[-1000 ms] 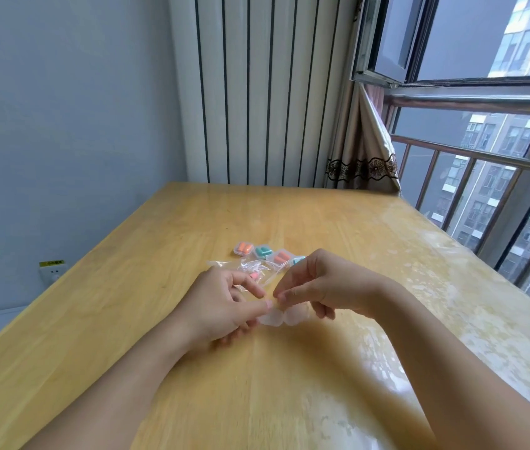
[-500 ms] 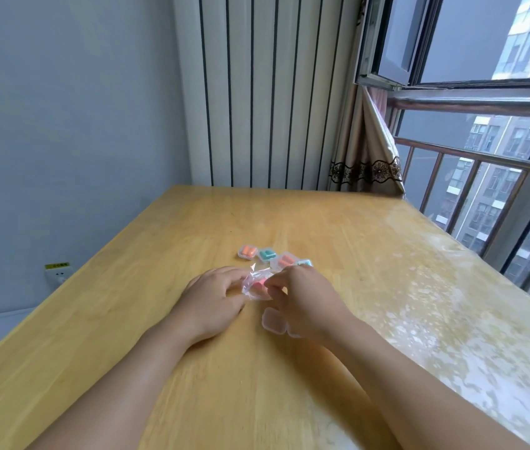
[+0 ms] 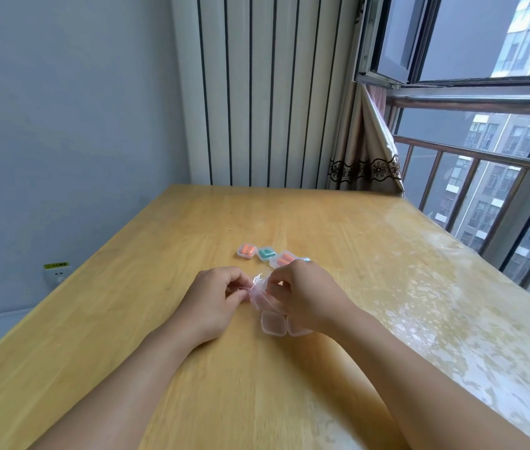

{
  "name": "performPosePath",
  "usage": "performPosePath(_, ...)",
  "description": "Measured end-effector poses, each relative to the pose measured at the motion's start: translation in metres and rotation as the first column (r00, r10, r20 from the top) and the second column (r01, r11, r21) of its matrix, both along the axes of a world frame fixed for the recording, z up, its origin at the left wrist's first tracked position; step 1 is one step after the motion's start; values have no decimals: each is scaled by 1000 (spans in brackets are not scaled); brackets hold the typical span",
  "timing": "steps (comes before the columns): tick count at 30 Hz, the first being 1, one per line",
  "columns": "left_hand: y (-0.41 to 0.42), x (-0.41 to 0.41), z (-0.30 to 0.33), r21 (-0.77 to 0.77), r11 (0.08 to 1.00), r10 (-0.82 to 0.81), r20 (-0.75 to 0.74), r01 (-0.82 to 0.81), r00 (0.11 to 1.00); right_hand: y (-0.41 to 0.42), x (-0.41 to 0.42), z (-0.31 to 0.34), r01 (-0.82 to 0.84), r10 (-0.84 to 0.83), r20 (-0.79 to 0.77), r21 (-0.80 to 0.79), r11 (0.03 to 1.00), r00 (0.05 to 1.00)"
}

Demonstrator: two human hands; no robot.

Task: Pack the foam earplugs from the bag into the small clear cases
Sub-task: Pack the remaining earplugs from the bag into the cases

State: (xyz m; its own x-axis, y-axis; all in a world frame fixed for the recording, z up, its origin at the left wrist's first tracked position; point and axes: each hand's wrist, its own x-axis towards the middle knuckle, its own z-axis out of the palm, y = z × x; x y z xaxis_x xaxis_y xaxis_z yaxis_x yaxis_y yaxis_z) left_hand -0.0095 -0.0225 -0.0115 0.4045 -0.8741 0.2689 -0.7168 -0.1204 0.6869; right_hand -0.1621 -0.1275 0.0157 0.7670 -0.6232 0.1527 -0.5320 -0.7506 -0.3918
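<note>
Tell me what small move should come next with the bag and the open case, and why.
Probably draw one earplug out of the bag with the right hand and drop it into the open case. Both hands pinch the bag, the left hand steadying it, and the case just below looks empty, while filled cases already sit behind.

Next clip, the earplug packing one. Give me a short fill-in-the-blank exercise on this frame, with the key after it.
1. Both the left hand and the right hand pinch the small clear plastic ____.
2. The open, empty clear plastic case lies on the wooden ____.
3. In the far row, the closed case between the two orange-filled cases holds ____ earplugs.

Missing words: bag; table; teal
</note>
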Motion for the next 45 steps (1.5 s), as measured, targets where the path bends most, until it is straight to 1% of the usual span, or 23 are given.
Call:
performPosePath(2,2,-1,2,26,1000,-14,-8,14,1000,-1,0,2,15,-17,-57,-46,999,998)
performPosePath(4,4,-3,4,47,999,-22,-14,22,1000,-1,-2,3,11,-16,-78,-65,998,997)
performPosePath(7,4,-3,5,8,1000,-16,-26,16,1000,1,-4,4,15,-21,-85,-63,998,996)
performPosePath(11,4,-2,6,-36,999,10,-124,-15,992,5,-5,6,-12,-8,-151,-134,991,989)
performPosePath(16,4,-6,6,-21,1000,17,-180,-21,984,5,-3,4,36,-45,-78,-119,992,996)
performPosePath(17,4,-6,7,-28,999,29,-167,-35,986,3,-3,3,42,-49,-62,-106,993,997)
performPosePath(20,2,-7,7,-60,996,55,-56,-58,997,-5,-5,2,38,-37,13,-30,999,999)
performPosePath(25,3,-4,7,-70,996,50,-5,-50,999,-9,-9,5,66,-72,72,80,995,995)
performPosePath(28,3,-3,8,-74,997,37,-7,-37,999,-10,-9,5,115,-124,95,96,989,988)
performPosePath(30,3,-4,7,-75,996,38,-16,-39,999,-9,-8,3,127,-132,68,80,989,989)
performPosePath(35,4,-9,8,-72,997,31,-40,-34,999,-7,-8,4,117,-119,14,115,986,993)
performPosePath(37,4,-9,8,-63,998,16,-29,-18,999,-5,-6,3,130,-130,-14,90,987,991)
performPosePath(40,3,-9,7,-52,999,-1,-15,0,1000,0,-3,1,149,-148,-39,8,989,988)
performPosePath(42,2,-8,7,-61,998,3,-6,-3,1000,-1,-3,2,166,-166,-6,38,985,986)
performPosePath(45,2,-7,7,-92,995,24,-9,-25,1000,-5,-5,5,160,-168,48,139,977,985)
